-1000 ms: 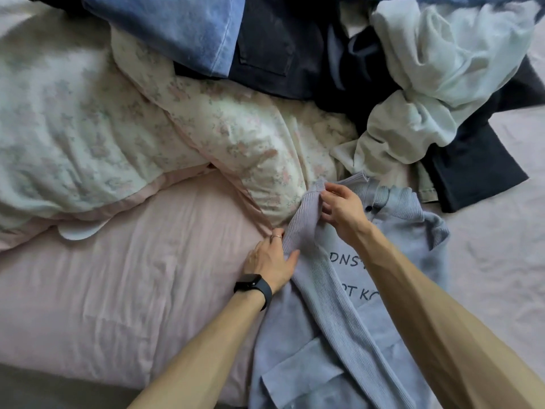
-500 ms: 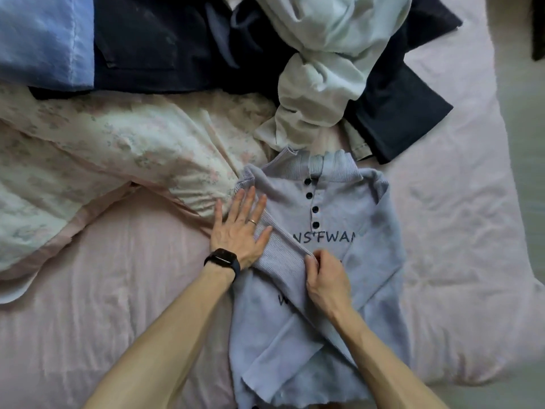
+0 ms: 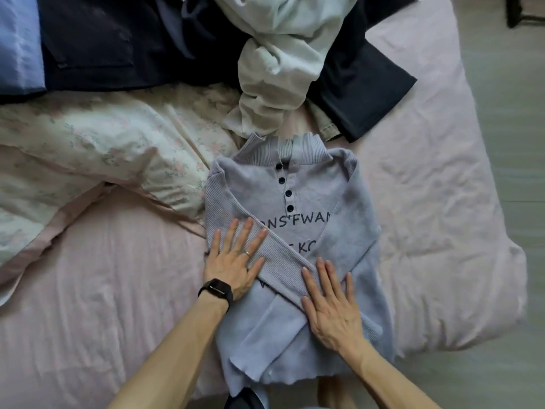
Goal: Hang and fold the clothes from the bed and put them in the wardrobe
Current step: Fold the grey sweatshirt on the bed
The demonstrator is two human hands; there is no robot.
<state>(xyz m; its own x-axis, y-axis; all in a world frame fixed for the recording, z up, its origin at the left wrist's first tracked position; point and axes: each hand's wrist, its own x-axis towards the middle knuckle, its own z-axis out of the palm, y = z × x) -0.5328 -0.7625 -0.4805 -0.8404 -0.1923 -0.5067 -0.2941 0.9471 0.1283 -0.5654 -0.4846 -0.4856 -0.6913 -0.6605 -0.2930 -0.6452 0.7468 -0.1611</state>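
A light blue knit sweater (image 3: 321, 184) with dark buttons and dark lettering lies face up on the pink bed sheet (image 3: 88, 290). Both its sleeves are folded across the chest. My left hand (image 3: 236, 258), with a ring and a black watch on the wrist, lies flat with spread fingers on the left sleeve. Over the lower end of the crossed sleeves, my right hand (image 3: 330, 305) presses flat, fingers straight. Behind the sweater lies a heap of clothes: a pale crumpled garment (image 3: 280, 63), dark navy garments (image 3: 362, 93) and a blue one (image 3: 17, 42).
A floral duvet (image 3: 103, 149) is bunched up at the left, touching the sweater's left shoulder. The bed's right edge drops to a grey floor (image 3: 507, 143). A dark furniture leg (image 3: 519, 13) stands at the top right.
My right hand let go of the sleeve it was pinching and now lies flat on it. My left hand slid down the left sleeve. The view shifted toward the sweater.
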